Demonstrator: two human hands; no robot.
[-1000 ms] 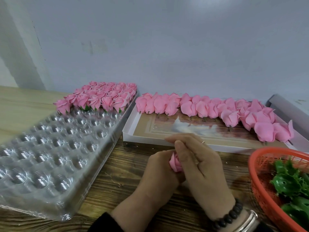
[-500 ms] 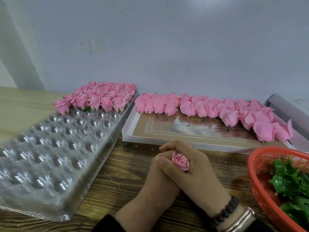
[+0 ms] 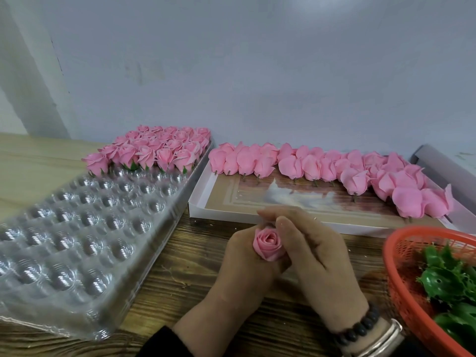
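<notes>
A pink rose head sits upright between both hands above the wooden table, its spiral centre facing up. My left hand grips it from the left and below. My right hand wraps its fingers around the rose's right and far side. A clear plastic blister tray with round cups lies to the left; its far rows hold finished pink roses with green bases. A shallow white box straight ahead carries a row of pink rose heads on short stems.
An orange mesh basket at the right edge holds green plastic calyx pieces. A pale wall runs close behind the table. A grey box edge stands at the far right. Bare wood table shows between tray and hands.
The rose has turned from lying sideways between my hands to standing with its open face up. My right hand's fingers have shifted around it; both hands stay in the same spot.
</notes>
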